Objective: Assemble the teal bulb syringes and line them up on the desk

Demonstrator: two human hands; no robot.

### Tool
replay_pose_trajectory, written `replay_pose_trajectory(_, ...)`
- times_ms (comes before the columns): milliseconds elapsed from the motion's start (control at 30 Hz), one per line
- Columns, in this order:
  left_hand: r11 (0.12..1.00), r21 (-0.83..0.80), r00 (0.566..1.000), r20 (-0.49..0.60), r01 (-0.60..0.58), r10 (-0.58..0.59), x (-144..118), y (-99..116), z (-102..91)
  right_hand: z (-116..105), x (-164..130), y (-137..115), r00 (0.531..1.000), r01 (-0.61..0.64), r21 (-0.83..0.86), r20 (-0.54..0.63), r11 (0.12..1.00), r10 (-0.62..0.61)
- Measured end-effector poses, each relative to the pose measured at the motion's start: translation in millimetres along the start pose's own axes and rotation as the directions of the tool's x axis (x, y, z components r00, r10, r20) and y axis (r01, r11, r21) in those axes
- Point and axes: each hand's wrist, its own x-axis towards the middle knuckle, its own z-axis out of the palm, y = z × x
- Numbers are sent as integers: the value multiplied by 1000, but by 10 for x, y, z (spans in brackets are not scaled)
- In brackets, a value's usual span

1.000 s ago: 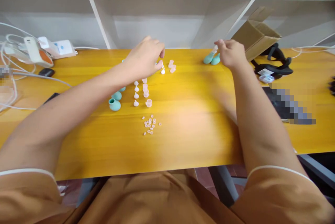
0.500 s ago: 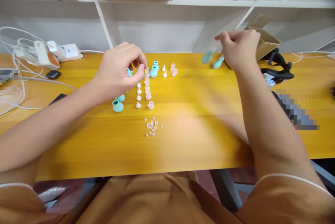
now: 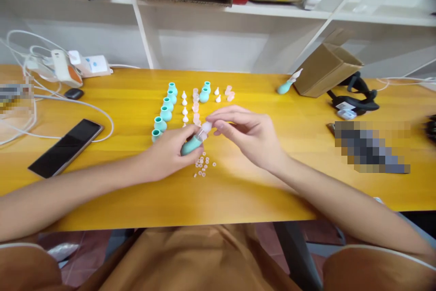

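The left hand [image 3: 166, 157] is gripping a teal bulb [image 3: 190, 145] over the table [image 3: 102, 191] near the middle, the right hand [image 3: 252, 134] is pinching a clear cap [image 3: 205, 128] at its top, with tiny rings [image 3: 203, 166] lying just below and bulbs [image 3: 165, 111] lining up farther back.

One head-worn view, looking forward and down

It faces across the yellow table [image 3: 102, 200] toward white shelves [image 3: 211, 9], close above both forearms, with the left hand [image 3: 166, 155] and right hand [image 3: 252, 136] near the middle of the frame
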Motion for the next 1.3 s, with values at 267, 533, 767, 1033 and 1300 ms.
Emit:
replay_pose_trajectory(267,991,98,995,-42,-91,96,-167,-390,232,172,-262,474,958,-28,-148,278,989,69)
replay_pose_trajectory(533,783,326,832,19,-529,554,-174,-635,409,331,-445,630,924,149,-294,381,944,-27)
replay_pose_trajectory(767,772,352,828,16,-529,560,-185,-623,409,299,-441,689,901,261,-372,424,891,-87)
replay_pose_trajectory(1033,774,377,842,33,-509,538,-181,-642,412,269,-441,715,896,205,-302,440,931,-54)
replay_pose_trajectory(1300,806,338,856,0,-487,517,-178,-640,409,243,-414,708,896,174,-258,442,950,-44)
